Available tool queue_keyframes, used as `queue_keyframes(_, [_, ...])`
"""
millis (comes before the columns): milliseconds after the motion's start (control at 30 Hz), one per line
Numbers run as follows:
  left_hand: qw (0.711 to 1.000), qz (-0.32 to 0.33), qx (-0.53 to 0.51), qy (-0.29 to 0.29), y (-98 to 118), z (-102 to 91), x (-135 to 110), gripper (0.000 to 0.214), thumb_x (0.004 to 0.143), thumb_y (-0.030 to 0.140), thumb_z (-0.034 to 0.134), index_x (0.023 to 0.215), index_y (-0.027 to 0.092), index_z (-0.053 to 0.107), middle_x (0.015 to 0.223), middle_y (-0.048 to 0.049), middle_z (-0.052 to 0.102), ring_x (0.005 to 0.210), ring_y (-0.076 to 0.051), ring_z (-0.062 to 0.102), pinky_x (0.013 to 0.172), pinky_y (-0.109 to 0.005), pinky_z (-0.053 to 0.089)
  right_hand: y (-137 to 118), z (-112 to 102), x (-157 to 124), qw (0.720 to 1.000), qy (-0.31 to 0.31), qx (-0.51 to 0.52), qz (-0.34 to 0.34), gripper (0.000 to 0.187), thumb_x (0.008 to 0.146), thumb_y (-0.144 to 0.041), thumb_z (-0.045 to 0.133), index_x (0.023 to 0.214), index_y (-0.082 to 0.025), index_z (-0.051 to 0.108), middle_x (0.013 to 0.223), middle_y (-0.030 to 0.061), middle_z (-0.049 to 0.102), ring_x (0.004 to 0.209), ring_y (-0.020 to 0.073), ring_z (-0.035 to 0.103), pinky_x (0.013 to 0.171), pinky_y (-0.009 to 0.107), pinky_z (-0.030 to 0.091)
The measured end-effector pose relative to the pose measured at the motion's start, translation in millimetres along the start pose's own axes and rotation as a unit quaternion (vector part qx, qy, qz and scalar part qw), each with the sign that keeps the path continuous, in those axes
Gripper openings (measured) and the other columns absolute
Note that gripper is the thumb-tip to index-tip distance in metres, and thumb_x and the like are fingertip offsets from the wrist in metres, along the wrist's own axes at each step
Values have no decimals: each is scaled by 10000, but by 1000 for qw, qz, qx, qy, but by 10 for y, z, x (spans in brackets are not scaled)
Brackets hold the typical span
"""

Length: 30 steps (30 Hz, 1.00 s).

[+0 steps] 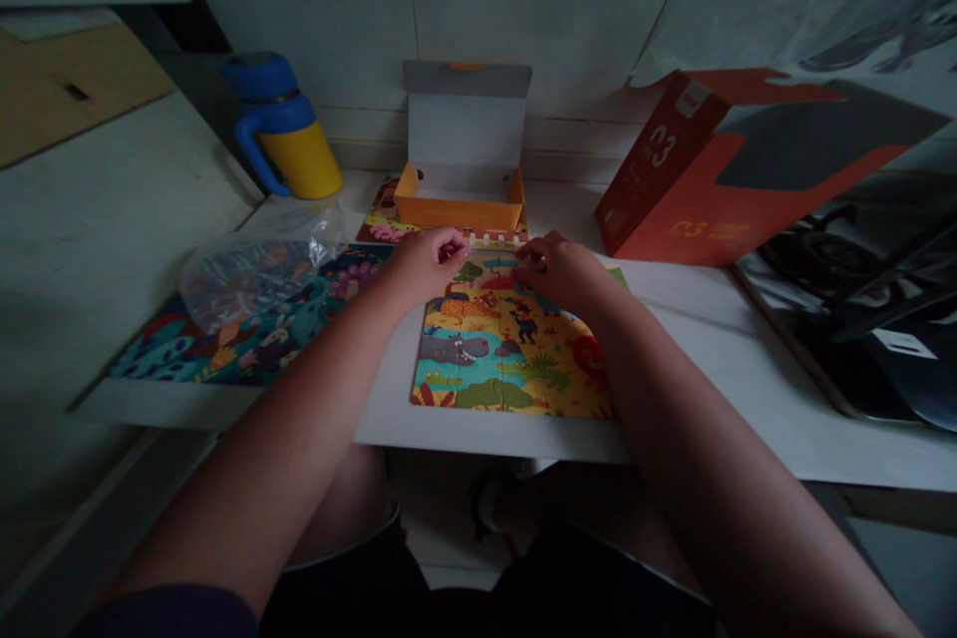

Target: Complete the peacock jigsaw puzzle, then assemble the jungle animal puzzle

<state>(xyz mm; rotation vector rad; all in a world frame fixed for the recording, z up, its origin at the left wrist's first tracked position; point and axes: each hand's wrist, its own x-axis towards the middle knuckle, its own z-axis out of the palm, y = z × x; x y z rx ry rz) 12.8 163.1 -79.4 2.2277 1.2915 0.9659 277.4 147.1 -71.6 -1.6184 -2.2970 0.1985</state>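
A colourful animal jigsaw puzzle (493, 359) lies on the white table (710, 319) in front of me. My left hand (426, 259) rests at the puzzle's upper left edge, fingers curled in a pinch near the top row of pieces. My right hand (557, 269) sits at the upper right, fingers bent down onto the pieces there. What either hand pinches is too small to make out. Both forearms reach in from the bottom of the view.
An open orange box (460, 204) with a raised grey lid stands behind the puzzle. A second finished puzzle (246, 339) lies left, under a clear plastic bag (254, 264). A blue-and-yellow jug (288, 130) stands back left. A large orange carton (688, 179) and a stove (859, 299) are at right.
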Motion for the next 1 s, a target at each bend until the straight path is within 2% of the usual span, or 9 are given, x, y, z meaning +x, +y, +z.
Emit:
queue_keyframes(100, [1000,0,9,-4,26,-10,-6,136,989,269,650,900,195,722,848,-35,763,743,-166,643,688,-293,472,-21,12,-7,1000,-6,-10,-3,288,982,-296,768,1225,-143,769,1172,146,724,976,251,703,895,318,514])
queue_keyframes(333, [1000,6,-13,-7,33,15,-3,121,985,261,651,910,193,718,854,-29,762,738,-164,653,706,-298,480,-72,-7,-16,1000,-31,-2,1,322,1000,-303,759,1279,-146,734,1195,139,715,955,249,707,856,320,519])
queue_keyframes(567, [1000,8,-18,-10,36,17,-8,118,981,260,660,909,191,724,864,-33,770,750,-169,674,719,-306,496,-67,8,-21,1000,-29,8,-8,328,998,-313,756,1278,-143,743,1200,148,716,931,249,710,876,334,525])
queue_keyframes(633, [1000,6,-17,-10,37,11,-11,112,980,260,665,919,192,731,877,-36,775,763,-172,679,724,-307,500,-40,5,-5,1000,-16,14,-10,296,1016,-263,706,1290,-157,743,1197,141,733,935,247,711,884,336,523])
queue_keyframes(733, [1000,2,-16,-10,39,-4,-14,111,981,264,672,919,194,733,887,-39,778,778,-174,685,725,-306,505,33,-32,27,999,40,22,12,305,1033,-152,595,1304,-165,734,1191,128,763,1008,252,711,924,339,514])
queue_keyframes(800, [1000,5,-14,-12,48,-11,-17,111,988,259,667,921,194,728,895,-41,778,787,-176,689,734,-308,516,93,-74,38,997,68,14,31,295,1025,-128,581,1264,-165,749,1164,122,770,1041,256,705,945,345,509])
queue_keyframes(900, [999,44,-1,-16,90,15,-27,93,1005,232,647,970,196,725,982,-60,785,904,-197,720,845,-346,560,165,-138,24,998,48,-27,43,236,1017,-200,643,1203,-170,786,1130,129,755,1047,274,695,948,362,513])
queue_keyframes(1000, [990,128,22,-53,172,108,-46,147,1025,234,648,1150,206,721,1205,-97,775,1172,-240,706,1066,-444,546,192,-168,-1,996,4,-74,45,225,1027,-279,658,1150,-180,819,1148,160,729,1068,300,687,967,390,512])
